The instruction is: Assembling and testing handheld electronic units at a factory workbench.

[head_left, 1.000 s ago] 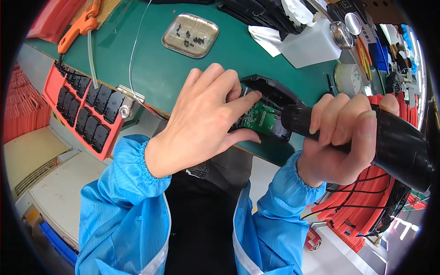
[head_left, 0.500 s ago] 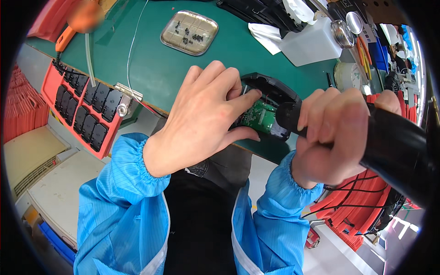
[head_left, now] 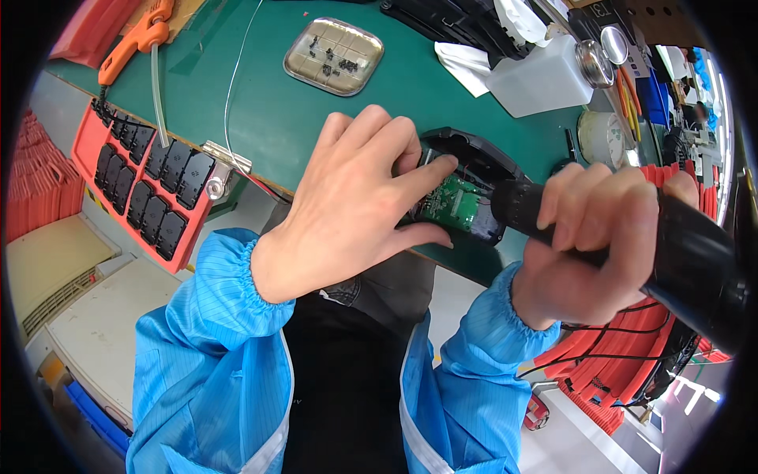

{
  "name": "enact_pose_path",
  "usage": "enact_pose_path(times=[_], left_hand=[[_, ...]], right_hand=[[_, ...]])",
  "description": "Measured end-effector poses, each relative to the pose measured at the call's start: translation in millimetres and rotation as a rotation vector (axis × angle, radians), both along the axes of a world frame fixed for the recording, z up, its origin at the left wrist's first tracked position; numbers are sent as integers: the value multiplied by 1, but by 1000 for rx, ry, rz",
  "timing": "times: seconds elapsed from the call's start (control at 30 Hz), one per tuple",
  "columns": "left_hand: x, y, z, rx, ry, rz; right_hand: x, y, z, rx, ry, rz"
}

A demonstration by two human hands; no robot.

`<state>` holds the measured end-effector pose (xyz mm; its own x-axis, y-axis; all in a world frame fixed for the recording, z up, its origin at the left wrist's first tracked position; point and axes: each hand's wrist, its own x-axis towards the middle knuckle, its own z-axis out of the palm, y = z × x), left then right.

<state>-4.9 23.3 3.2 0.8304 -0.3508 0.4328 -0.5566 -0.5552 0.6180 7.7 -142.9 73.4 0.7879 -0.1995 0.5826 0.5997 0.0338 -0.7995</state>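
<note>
At the near edge of the green bench lies an opened black plastic housing (head_left: 478, 152) with a green circuit board (head_left: 458, 204) inside. My left hand (head_left: 343, 201) grips the housing from its left side, index finger and thumb reaching over the board. My right hand (head_left: 596, 241) is wrapped around a black power screwdriver (head_left: 699, 257), held nearly level. Its front end is close to the board's right part; whether the tip touches is hidden. Beyond my left hand sits a shallow metal tray (head_left: 359, 39) with several small dark screws.
A red tray (head_left: 201, 241) of black plastic parts hangs at the left bench edge beside a metal clamp (head_left: 217, 186). An orange glue gun (head_left: 138, 39) lies far left. At the back right stand a white bottle (head_left: 537, 75) and a tape roll (head_left: 600, 136).
My right hand and the screwdriver have shifted slightly right, away from the board's middle. My left hand keeps its grip on the housing. The whole view has moved a little.
</note>
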Motion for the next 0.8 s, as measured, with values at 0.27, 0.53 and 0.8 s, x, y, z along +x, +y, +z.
enact_pose_path(times=[0.27,0.53,0.8], left_hand=[[2,-4,-2,-239,-116,9],[5,4,7,-111,-213,111],[36,40,0,126,-349,454]], right_hand=[[-11,-20,25,188,-49,255],[-22,-19,35,23,1,253],[-23,-29,7,26,23,362]])
